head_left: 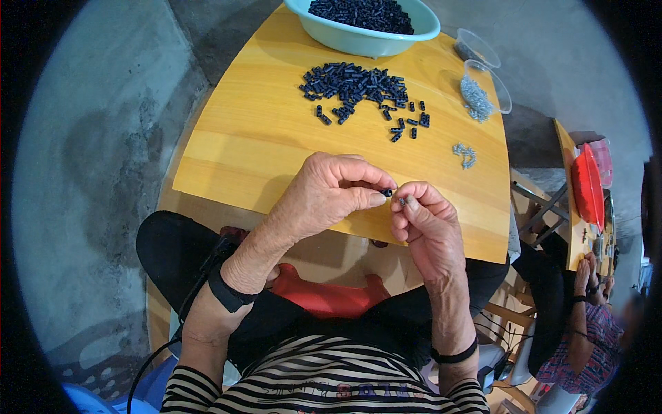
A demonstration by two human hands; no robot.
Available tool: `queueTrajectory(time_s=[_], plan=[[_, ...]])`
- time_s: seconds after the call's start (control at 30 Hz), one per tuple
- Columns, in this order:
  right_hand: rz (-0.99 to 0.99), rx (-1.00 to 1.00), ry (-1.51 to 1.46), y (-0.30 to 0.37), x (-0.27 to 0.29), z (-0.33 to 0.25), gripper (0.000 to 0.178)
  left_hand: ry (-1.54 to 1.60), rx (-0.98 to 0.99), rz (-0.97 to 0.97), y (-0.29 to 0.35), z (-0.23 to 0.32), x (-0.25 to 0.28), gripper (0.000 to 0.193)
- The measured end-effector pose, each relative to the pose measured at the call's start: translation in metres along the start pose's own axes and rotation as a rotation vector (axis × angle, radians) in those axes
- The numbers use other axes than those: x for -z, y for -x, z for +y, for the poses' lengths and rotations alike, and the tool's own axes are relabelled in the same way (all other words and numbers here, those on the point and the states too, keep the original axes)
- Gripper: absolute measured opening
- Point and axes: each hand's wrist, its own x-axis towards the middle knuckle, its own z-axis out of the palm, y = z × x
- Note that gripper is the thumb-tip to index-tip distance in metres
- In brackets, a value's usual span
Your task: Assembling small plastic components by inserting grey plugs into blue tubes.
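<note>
Over the near edge of the yellow wooden table (241,145), my two hands meet almost tip to tip. My left hand (331,190) pinches a small black block-like plastic piece (387,193) between thumb and fingers. In my right hand (431,224), thumb and forefinger pinch a tiny silvery metal piece (402,201), close beside the black piece; whether they touch I cannot tell. Beyond my hands lies a loose pile of similar black plastic pieces (355,86), several scattered on its right. A small cluster of silvery metal bits (465,155) rests to the right.
A pale turquoise basin (365,46) full of black pieces stands at the far edge. Two clear tubs hold small parts: silvery bits (476,100) in one, darker ones in the other (486,52). At right, another person (586,338) works near a red basin (587,190).
</note>
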Motion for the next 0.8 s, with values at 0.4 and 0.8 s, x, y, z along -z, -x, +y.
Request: queueTrajectory(time_s=[0.4, 0.8], plan=[[0.043, 0.037, 0.049, -0.003, 0.000, 0.000, 0.009, 0.003, -0.020, 0.012, 0.000, -0.003, -0.007, 0.013], [0.033, 0.012, 0.006, -0.006, 0.005, 0.006, 0.010, 0.045, 0.034, 0.018, -0.001, -0.007, -0.010, 0.018]])
